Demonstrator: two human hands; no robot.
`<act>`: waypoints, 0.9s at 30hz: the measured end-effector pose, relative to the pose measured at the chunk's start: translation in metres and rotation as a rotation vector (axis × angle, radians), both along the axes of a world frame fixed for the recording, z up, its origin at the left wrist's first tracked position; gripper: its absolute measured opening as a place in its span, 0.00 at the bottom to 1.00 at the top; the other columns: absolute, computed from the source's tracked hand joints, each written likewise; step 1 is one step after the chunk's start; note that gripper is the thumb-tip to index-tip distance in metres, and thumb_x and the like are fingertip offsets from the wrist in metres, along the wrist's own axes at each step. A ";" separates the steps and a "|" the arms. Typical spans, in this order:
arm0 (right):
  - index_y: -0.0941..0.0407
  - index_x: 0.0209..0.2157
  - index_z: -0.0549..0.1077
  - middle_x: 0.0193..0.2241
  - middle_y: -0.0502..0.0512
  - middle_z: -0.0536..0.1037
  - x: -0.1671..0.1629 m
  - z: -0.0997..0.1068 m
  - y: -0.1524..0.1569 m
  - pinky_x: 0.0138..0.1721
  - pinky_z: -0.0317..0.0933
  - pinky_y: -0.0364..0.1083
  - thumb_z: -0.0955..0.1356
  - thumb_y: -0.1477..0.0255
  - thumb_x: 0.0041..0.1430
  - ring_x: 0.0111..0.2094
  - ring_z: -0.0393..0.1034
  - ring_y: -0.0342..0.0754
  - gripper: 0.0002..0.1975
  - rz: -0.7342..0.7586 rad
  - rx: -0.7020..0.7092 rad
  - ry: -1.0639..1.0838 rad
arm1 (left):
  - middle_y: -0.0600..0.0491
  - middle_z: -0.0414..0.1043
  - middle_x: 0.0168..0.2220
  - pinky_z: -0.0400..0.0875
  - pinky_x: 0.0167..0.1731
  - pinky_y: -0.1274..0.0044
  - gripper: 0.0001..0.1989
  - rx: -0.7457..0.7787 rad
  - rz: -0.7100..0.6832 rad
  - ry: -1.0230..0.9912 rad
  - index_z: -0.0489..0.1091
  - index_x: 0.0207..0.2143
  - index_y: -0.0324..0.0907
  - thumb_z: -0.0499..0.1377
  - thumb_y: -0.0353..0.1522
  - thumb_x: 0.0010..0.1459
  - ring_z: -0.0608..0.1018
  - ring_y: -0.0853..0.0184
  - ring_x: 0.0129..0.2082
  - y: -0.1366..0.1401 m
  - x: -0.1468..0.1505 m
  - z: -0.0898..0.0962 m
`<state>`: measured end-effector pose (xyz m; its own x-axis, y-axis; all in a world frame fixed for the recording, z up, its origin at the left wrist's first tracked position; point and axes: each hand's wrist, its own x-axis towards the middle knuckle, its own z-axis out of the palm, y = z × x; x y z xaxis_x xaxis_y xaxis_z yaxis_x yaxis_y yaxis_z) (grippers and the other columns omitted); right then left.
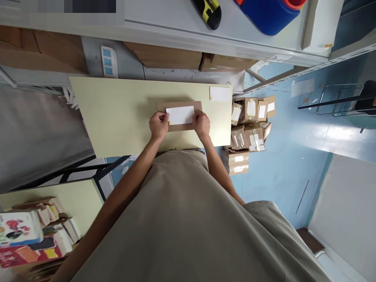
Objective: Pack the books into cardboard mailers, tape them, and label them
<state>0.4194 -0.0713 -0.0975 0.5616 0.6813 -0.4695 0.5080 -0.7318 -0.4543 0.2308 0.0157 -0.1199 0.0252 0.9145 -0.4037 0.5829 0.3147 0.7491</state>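
Observation:
In front of me a brown cardboard box (179, 128) rests on the pale yellow table (123, 117). A white label (181, 115) with a small yellow mark at its lower left corner lies over the box's top. My left hand (159, 124) pinches the label's left edge between thumb and fingers. At the opposite edge, my right hand (201, 124) holds the label in the same way, its fingers curled. Whether the label is stuck down under the hands cannot be seen. Another white label (220, 93) lies flat near the table's far right corner.
Above the table's back edge runs a grey shelf (176, 29) with a yellow-black utility knife (210, 12) and a blue tape dispenser (268, 17). A power strip (109, 62) stands behind the table. Several taped cartons (249, 129) are piled on the right. Books (22, 229) lie at lower left.

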 end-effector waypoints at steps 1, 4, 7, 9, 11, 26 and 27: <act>0.52 0.42 0.73 0.48 0.63 0.84 0.000 0.000 0.000 0.58 0.77 0.58 0.64 0.69 0.81 0.50 0.81 0.60 0.09 0.008 -0.001 -0.006 | 0.50 0.84 0.36 0.78 0.48 0.72 0.07 -0.001 -0.002 -0.001 0.76 0.35 0.44 0.66 0.35 0.68 0.84 0.61 0.39 0.000 0.000 0.000; 0.52 0.44 0.75 0.48 0.63 0.86 0.003 0.003 0.000 0.58 0.76 0.57 0.65 0.69 0.82 0.52 0.81 0.59 0.09 0.026 0.004 -0.012 | 0.50 0.85 0.37 0.79 0.49 0.70 0.06 -0.007 -0.004 -0.005 0.77 0.36 0.44 0.66 0.35 0.67 0.84 0.60 0.39 0.000 0.001 0.000; 0.53 0.46 0.78 0.47 0.63 0.88 0.009 0.012 -0.001 0.59 0.76 0.56 0.68 0.66 0.81 0.52 0.83 0.60 0.08 0.024 -0.036 -0.012 | 0.50 0.85 0.36 0.79 0.49 0.71 0.06 -0.016 -0.001 -0.003 0.77 0.36 0.44 0.66 0.36 0.67 0.84 0.60 0.39 -0.001 0.002 0.000; 0.54 0.45 0.79 0.49 0.64 0.88 0.014 0.020 -0.001 0.59 0.75 0.56 0.70 0.66 0.80 0.53 0.84 0.61 0.07 0.039 -0.083 -0.011 | 0.50 0.85 0.37 0.78 0.50 0.71 0.06 -0.021 -0.007 -0.007 0.77 0.36 0.44 0.66 0.36 0.67 0.85 0.60 0.40 -0.001 0.002 0.001; 0.54 0.42 0.80 0.49 0.64 0.89 0.019 0.027 0.002 0.58 0.75 0.55 0.72 0.67 0.78 0.54 0.84 0.61 0.07 0.088 -0.125 0.001 | 0.50 0.86 0.37 0.78 0.51 0.71 0.06 -0.026 -0.016 -0.014 0.77 0.37 0.44 0.66 0.36 0.67 0.85 0.60 0.42 0.000 0.002 0.003; 0.53 0.46 0.81 0.49 0.62 0.88 0.000 0.032 0.048 0.55 0.75 0.53 0.69 0.71 0.80 0.49 0.84 0.57 0.07 0.192 -0.055 -0.055 | 0.46 0.87 0.41 0.77 0.53 0.68 0.08 -0.041 -0.028 0.004 0.77 0.36 0.45 0.64 0.35 0.70 0.86 0.57 0.44 -0.004 0.006 0.015; 0.53 0.45 0.82 0.47 0.61 0.89 -0.002 0.033 0.045 0.55 0.75 0.52 0.71 0.70 0.79 0.49 0.84 0.57 0.06 0.226 -0.089 -0.034 | 0.46 0.87 0.42 0.76 0.53 0.68 0.08 -0.042 -0.031 0.001 0.77 0.36 0.45 0.64 0.35 0.71 0.86 0.57 0.44 -0.004 0.006 0.016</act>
